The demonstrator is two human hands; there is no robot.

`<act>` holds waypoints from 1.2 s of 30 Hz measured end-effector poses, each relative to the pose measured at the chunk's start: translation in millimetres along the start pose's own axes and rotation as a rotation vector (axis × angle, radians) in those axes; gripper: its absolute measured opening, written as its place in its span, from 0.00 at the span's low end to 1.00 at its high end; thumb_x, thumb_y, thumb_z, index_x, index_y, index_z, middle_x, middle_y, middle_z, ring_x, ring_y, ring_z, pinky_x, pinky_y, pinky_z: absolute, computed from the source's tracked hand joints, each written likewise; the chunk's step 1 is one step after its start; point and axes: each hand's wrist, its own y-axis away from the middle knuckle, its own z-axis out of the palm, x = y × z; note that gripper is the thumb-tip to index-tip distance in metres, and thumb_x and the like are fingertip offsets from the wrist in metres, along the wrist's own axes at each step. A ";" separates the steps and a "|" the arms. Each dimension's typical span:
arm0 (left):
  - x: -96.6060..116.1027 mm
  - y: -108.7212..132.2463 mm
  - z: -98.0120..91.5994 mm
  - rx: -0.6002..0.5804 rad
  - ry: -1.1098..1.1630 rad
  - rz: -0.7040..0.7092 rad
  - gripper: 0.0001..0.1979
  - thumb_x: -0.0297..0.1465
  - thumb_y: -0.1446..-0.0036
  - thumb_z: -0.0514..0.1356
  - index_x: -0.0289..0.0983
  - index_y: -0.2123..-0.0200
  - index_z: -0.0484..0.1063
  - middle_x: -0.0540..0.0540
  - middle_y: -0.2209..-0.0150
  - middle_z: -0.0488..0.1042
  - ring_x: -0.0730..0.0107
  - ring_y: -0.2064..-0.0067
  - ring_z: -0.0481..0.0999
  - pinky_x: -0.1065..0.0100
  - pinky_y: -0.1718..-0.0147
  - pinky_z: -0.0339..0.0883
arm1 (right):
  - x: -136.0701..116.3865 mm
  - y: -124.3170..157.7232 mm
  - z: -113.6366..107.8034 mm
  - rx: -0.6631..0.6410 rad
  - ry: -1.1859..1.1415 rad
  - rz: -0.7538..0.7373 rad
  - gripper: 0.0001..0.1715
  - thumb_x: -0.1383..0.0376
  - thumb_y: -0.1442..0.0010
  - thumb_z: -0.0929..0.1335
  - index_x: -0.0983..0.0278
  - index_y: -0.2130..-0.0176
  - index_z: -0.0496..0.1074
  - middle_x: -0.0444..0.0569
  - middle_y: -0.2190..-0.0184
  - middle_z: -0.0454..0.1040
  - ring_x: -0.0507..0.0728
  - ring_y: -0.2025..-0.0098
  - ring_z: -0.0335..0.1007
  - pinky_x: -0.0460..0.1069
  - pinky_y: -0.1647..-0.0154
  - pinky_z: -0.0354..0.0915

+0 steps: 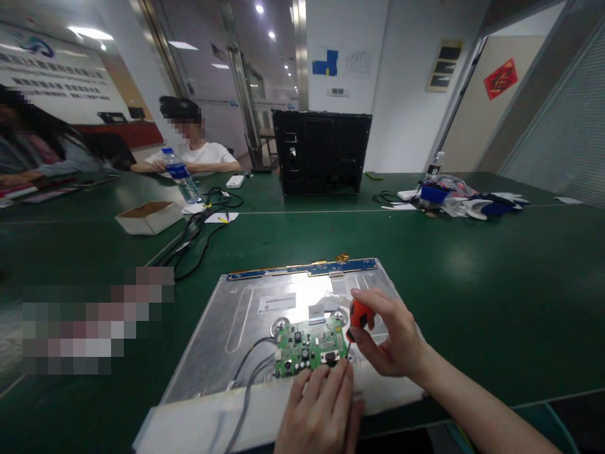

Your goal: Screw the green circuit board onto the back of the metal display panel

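Note:
A metal-backed display panel (pixel 246 296) lies flat in front of me, with a green circuit board (pixel 309 340) on it. Pinched in my right hand (pixel 390 334) is a red and black screwdriver (pixel 360 314), its shaft pointing down at the board's right edge. My left hand (pixel 321 403) rests at the board's lower edge, fingers together; whether they grip anything is hidden. Dark cables (pixel 250 369) run from the board's left side. A blue strip board (pixel 307 270) lines the panel's far edge, and white film (pixel 208 422) covers its near edge.
A black display frame (pixel 324 151) stands at the back of the green table (pixel 472 271). Left are an open box (pixel 150 217), black cables, a water bottle (pixel 182 176) and two seated people. Bags and blue trays (pixel 435 192) lie at the right.

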 end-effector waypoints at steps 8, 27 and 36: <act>0.8 -1.8 0.1 0.014 0.007 -0.010 0.15 0.33 0.31 0.52 0.34 0.54 0.76 0.44 0.58 0.81 0.61 0.58 0.76 0.61 0.52 0.59 | 3.2 4.4 -0.6 0.043 0.024 0.047 0.22 0.68 0.39 0.67 0.61 0.46 0.61 0.43 0.71 0.70 0.52 0.75 0.66 0.45 0.78 0.65; 2.4 -1.9 2.0 -0.001 0.031 -0.014 0.13 0.32 0.32 0.53 0.34 0.54 0.76 0.44 0.59 0.81 0.61 0.58 0.76 0.61 0.52 0.59 | 5.5 1.7 -1.8 -0.035 -0.061 0.077 0.30 0.70 0.41 0.61 0.64 0.39 0.58 0.45 0.69 0.70 0.51 0.76 0.64 0.46 0.76 0.65; 1.8 -3.1 -0.4 -0.035 0.026 0.018 0.11 0.30 0.36 0.57 0.35 0.53 0.75 0.44 0.58 0.80 0.63 0.59 0.76 0.61 0.53 0.60 | 9.6 3.8 4.3 0.003 -0.025 0.005 0.27 0.66 0.38 0.66 0.62 0.41 0.59 0.40 0.74 0.69 0.51 0.77 0.62 0.45 0.78 0.61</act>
